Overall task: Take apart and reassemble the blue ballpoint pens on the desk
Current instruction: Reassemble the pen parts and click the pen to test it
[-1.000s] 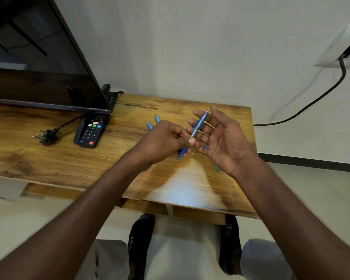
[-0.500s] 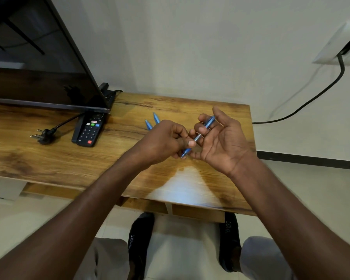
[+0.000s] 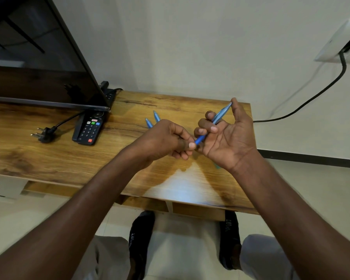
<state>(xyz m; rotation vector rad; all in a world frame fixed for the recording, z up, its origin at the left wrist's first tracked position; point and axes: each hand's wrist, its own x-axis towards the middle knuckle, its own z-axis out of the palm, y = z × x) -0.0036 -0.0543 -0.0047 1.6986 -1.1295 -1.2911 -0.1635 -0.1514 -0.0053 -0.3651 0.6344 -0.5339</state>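
Over the right end of the wooden desk (image 3: 49,156), the right hand (image 3: 225,138) cradles a blue pen (image 3: 214,123) with its fingers curled round the pale barrel, thumb stretched up beside the pen's far end. The left hand (image 3: 166,140) pinches the darker blue tip of the same pen between thumb and forefinger, the rest of its fingers tucked under. The pen slants from the low near tip up toward the wall, held clear of the desktop. Two more blue pens (image 3: 153,120) lie on the desk behind the left hand, only their far ends showing, and a hint of something pale blue-green peeks out under the right wrist, too hidden to name. A remote control (image 3: 89,129) and a loose plug (image 3: 43,135) lie well off to the left by the screen (image 3: 38,63). By my reading, the tip piece is being twisted off or on. The main risk lies in the small inner parts: if the tip comes free suddenly, a spring or refill could jump out and roll off the near edge onto the floor, since the hands work close to it. A slack pinch on the short smooth tip could also slip, and twisting at an angle could cross the thread and jam the two halves
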